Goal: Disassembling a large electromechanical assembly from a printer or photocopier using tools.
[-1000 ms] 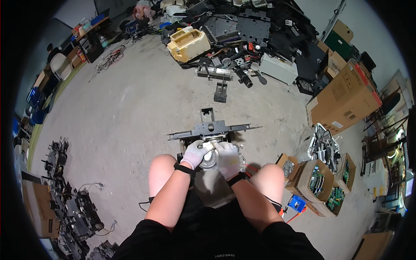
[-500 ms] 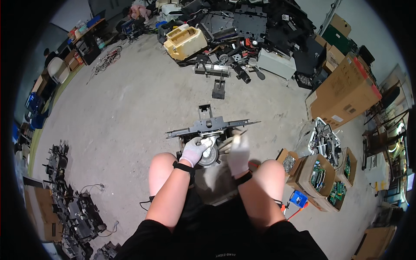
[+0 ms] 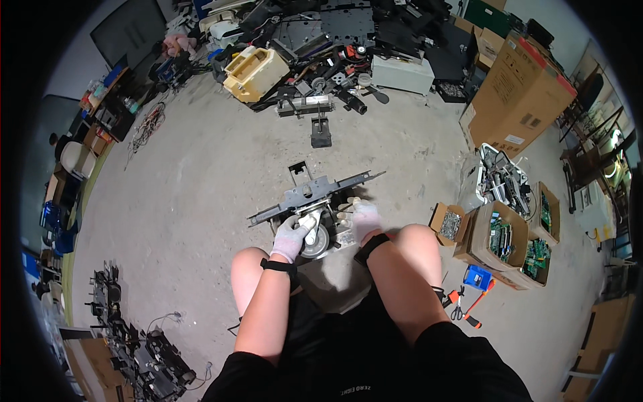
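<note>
A dark metal frame (image 3: 309, 194) with a long crossbar lies in front of me between my knees, its bar slanting up to the right. On its near side is a caster wheel (image 3: 315, 240) with a grey wheel and a pale fork. My left hand (image 3: 291, 240), in a white glove, is closed around the caster's fork. My right hand (image 3: 364, 218), gloved too, is at the frame's right side with its fingers bent toward it. What those fingers pinch, if anything, is too small to make out.
Cardboard boxes of green circuit boards (image 3: 499, 234) stand to the right, near a blue tray (image 3: 477, 277), scissors (image 3: 457, 309) and an orange-handled tool (image 3: 479, 301). A scrap pile with a cream plastic housing (image 3: 256, 75) is ahead. Black machine parts (image 3: 144, 348) lie at lower left.
The frame has tilted, its right end now higher and its left end lower. My blurred right hand has steadied beside the frame. My left hand keeps hold of the caster. The whole view has shifted.
</note>
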{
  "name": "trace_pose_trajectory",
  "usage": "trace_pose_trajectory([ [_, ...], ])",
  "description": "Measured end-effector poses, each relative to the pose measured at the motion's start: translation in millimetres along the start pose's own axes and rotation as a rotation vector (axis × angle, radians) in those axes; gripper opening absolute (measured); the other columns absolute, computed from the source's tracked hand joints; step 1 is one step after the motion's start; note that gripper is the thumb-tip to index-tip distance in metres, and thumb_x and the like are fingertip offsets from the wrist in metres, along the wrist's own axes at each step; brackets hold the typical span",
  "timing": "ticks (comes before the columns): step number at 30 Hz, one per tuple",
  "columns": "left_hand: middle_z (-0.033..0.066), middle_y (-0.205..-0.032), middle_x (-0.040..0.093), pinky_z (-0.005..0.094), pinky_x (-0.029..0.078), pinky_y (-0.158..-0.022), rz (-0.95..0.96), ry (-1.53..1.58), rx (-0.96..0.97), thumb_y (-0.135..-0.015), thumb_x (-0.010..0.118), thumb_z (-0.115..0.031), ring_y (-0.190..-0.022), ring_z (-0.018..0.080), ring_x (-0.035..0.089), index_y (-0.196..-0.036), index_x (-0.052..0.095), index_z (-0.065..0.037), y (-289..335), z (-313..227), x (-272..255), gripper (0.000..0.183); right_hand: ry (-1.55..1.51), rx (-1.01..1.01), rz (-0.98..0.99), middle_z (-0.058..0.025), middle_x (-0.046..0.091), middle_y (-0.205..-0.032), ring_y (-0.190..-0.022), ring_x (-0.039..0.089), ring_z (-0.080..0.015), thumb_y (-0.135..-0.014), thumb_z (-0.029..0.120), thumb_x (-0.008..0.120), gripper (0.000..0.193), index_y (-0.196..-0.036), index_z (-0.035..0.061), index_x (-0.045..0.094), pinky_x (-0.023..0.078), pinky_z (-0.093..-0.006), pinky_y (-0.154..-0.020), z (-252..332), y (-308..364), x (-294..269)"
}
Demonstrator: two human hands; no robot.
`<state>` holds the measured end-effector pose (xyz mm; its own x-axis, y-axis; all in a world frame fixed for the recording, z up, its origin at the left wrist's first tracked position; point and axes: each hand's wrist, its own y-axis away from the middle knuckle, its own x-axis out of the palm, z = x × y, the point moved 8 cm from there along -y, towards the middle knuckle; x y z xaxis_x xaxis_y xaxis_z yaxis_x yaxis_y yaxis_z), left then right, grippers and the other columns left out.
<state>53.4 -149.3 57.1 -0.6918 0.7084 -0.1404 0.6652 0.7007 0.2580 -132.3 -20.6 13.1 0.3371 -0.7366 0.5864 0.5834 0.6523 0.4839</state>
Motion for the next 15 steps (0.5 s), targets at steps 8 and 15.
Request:
trace_pose_trajectory([
  [8,0.0097,-0.104,0.073,0.0277,0.053,-0.08,-0.045,0.005,-0.036,-0.088,0.08,-0.036,-0.091,0.0142,0.067,-0.121,0.066,0.004,1.8,0.6,-2.9,0.054,-0.071,0.026,0.004,-0.0195,0.069,-0.096,-0.066,0.07,-0.0295,-0.106,0.028,0.051,0.025,-0.115,0.0047,0.053,0.058,-0.035,-0.052,0.5,3.3,4.3],
  [15,0.0085,-0.105,0.072,0.0278,0.053,-0.079,-0.006,-0.028,-0.053,-0.094,0.075,-0.034,-0.09,0.0134,0.067,-0.123,0.065,0.003,1.9,-6.4,2.6,0.048,0.056,-0.157,0.021,-0.0173,0.071,-0.096,-0.069,0.07,-0.0249,-0.107,0.023,0.049,0.021,-0.109,0.0032,0.052,0.056,-0.033,-0.055,23.4,20.0,18.9],
])
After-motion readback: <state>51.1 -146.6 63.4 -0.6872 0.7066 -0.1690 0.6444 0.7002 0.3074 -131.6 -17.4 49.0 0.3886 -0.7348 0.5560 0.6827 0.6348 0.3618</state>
